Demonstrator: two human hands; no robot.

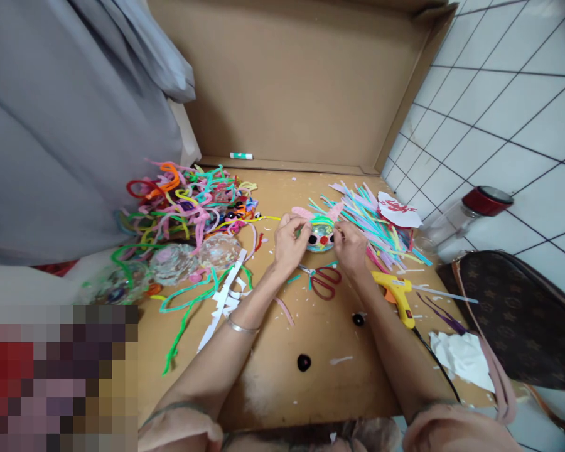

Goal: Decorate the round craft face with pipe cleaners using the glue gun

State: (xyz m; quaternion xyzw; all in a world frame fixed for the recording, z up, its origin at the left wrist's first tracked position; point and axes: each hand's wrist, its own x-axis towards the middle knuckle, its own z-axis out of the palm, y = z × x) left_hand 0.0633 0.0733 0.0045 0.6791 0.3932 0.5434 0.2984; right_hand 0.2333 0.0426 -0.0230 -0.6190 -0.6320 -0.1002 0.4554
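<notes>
In the head view, a small round craft face was pinched from both sides, above the cardboard table, by the left hand and the right hand, fingers closed on its rim. Its pink ears could be dislodged by squeezing; the glue gun lay near the right forearm and might be knocked.

Two bare hands, left hand and right hand, one round craft face, one pair of red scissors, one yellow glue gun, one marker, one red-lidded jar, two black pom-poms (on the tabletop), one brown handbag, two heaps of pipe cleaners, too many to count.
</notes>
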